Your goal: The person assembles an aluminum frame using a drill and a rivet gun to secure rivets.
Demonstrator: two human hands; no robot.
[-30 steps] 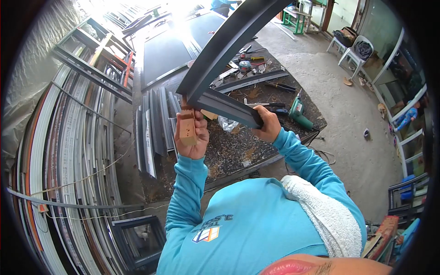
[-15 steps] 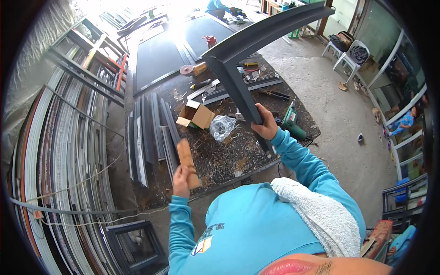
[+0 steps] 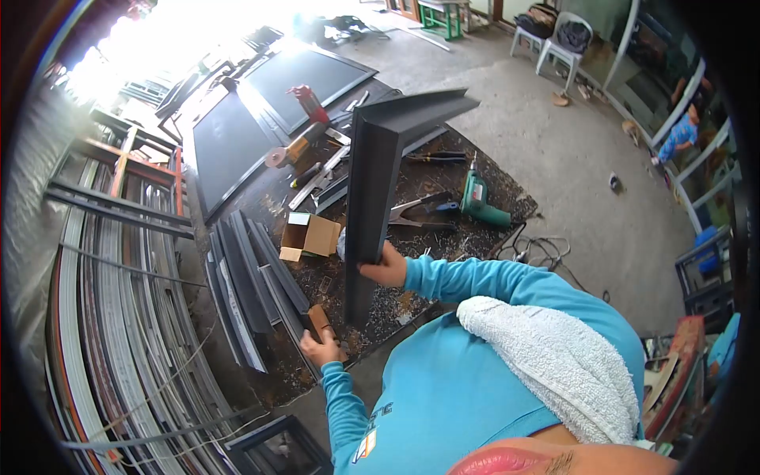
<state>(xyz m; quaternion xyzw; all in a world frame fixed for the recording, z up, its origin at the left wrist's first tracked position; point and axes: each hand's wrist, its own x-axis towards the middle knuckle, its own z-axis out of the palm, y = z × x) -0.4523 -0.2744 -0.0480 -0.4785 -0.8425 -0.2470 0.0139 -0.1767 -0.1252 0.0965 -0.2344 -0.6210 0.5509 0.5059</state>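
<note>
My right hand (image 3: 384, 267) grips the lower part of a dark grey L-shaped metal frame (image 3: 374, 170), held upright above the worktable, its upper arm pointing away to the right. Down at the table's near left part, my left hand (image 3: 322, 348) is at a flat brown wooden block (image 3: 319, 320), with fingers partly spread; whether it still grips the block is unclear. Beside that hand lie several dark metal profiles (image 3: 255, 281). An open cardboard box (image 3: 310, 236) sits between the profiles and the raised frame. A plastic bag is mostly hidden behind the frame.
On the worktable (image 3: 412, 305) are a green drill (image 3: 481, 202), pliers (image 3: 435, 157), an angle grinder (image 3: 297, 149), a red bottle (image 3: 309, 104) and dark panels (image 3: 229, 142). Long profiles (image 3: 134, 317) are stacked at left. Cables (image 3: 546, 252) lie on the floor at right.
The frame has swung left and turned more upright in my right hand. My left hand and the wooden block are lower, with the fingers looser around it. The camera view has shifted.
</note>
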